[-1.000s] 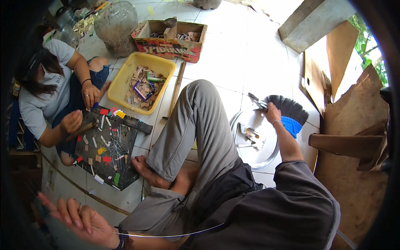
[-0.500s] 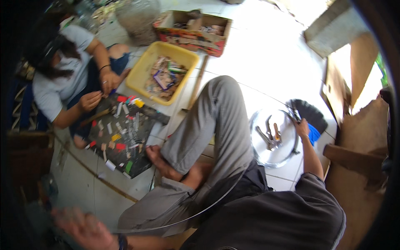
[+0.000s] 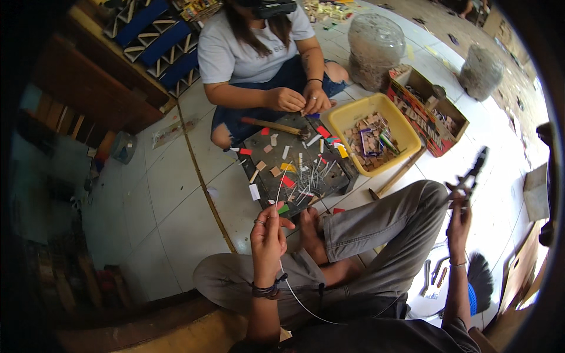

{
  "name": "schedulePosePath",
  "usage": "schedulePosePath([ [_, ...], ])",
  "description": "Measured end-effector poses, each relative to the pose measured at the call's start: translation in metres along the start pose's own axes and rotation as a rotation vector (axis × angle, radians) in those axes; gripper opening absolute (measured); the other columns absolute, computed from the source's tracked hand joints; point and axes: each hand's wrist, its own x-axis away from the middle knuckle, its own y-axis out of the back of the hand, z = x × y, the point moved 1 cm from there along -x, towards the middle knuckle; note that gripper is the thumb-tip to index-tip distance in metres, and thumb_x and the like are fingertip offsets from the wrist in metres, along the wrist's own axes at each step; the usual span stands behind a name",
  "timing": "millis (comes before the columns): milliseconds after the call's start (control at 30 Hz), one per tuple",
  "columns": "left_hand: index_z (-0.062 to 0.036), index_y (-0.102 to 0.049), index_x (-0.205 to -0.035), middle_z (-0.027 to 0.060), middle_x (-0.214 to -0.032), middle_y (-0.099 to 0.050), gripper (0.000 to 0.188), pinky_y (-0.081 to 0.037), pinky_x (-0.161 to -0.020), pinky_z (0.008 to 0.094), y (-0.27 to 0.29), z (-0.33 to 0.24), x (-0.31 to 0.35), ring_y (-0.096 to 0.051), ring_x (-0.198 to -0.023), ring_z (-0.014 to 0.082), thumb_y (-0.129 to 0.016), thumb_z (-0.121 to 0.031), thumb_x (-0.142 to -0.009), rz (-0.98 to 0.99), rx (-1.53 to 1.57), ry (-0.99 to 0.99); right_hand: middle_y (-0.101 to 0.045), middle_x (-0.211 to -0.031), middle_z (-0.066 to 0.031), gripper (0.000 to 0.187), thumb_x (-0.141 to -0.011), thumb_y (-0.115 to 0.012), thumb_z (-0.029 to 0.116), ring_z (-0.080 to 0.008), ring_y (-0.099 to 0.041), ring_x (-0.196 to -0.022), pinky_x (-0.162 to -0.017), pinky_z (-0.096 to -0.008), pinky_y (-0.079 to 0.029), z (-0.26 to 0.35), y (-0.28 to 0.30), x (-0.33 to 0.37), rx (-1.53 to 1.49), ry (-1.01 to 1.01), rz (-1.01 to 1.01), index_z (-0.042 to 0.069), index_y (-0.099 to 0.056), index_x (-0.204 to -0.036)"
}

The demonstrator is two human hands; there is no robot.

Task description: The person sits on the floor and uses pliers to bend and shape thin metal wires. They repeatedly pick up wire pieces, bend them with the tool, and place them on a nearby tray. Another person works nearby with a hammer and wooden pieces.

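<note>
A thin pale wire [image 3: 299, 299] is pinched between the fingers of my left hand [image 3: 268, 238], raised over my bent leg. One end stands up past the fingertips; the rest curves down across my lap. On the right, my right hand [image 3: 459, 229] is closed round dark pliers [image 3: 471, 176], their shape partly blurred, held up beyond my knee. In front of me a dark low board [image 3: 235, 173] carries small wood pieces, coloured scraps, several short wires and a hammer [image 3: 273, 125]. Across it sits a co-worker [image 3: 253, 59], both hands together on a small piece that I cannot make out.
A yellow basin [image 3: 406, 150] of wood pieces and a printed cardboard box [image 3: 438, 138] stand at the right. Another hammer [image 3: 403, 170] lies beside the basin. Bulging clear sacks [image 3: 376, 50] are behind. A black-bristled brush [image 3: 481, 276] rests by my right forearm, near several hand tools [image 3: 435, 273].
My left hand has come from the lower left to in front of me, with the wire. My right hand has lifted the pliers away from the round tray. The view has swung left.
</note>
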Motion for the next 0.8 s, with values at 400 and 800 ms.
schedulePosePath([
  [400, -0.0115, -0.059, -0.13, -0.0023, -0.098, -0.061, 0.03, -0.025, -0.04, 0.0142, -0.01, 0.064, -0.011, -0.036, -0.052, -0.004, -0.056, -0.023, -0.103, -0.123, 0.188, -0.07, -0.066, -0.096, -0.0159, 0.045, -0.1, -0.059, 0.026, -0.013, -0.058, -0.084, -0.077, -0.0317, -0.049, 0.088, -0.21, 0.103, -0.221, -0.076, 1.027, 0.002, -0.047, -0.136],
  [800, -0.0008, -0.061, -0.125, 0.007, -0.112, -0.068, 0.027, -0.05, -0.082, 0.023, -0.019, 0.088, -0.012, -0.063, -0.095, 0.0096, -0.056, -0.012, -0.101, -0.208, 0.096, -0.159, -0.066, -0.111, -0.0259, 0.053, -0.1, -0.058, 0.029, -0.0305, -0.067, -0.106, -0.086, -0.037, -0.05, 0.103, -0.206, 0.094, -0.149, -0.006, 1.028, -0.001, -0.044, -0.141],
])
